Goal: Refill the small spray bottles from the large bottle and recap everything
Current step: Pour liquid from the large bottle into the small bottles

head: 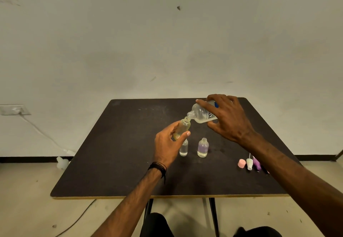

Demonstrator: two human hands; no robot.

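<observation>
The large bottle (pixel 202 113), clear plastic with dark lettering, hangs tilted over the far middle of the bench (pixel 115 162), its open neck meeting the mouth of a small yellowish bottle (pixel 182 127). The right hand (pixel 228 118) wraps its grip round the large bottle; the left hand (pixel 168 144) pinches the small one between thumb and fingers, tilted. At six o'clock from them stand a clear bottle (pixel 183 148), partly hidden behind the left thumb, and a lilac-tinted bottle (pixel 203 147), uncapped. At four o'clock lie a pink cap (pixel 241 163), a whitish spray top (pixel 249 163) and a purple one (pixel 257 163), half covered by the forearm. The benchtop is dark, matte, scuffed, round-cornered; behind it a pale stained wall (pixel 167 42).
</observation>
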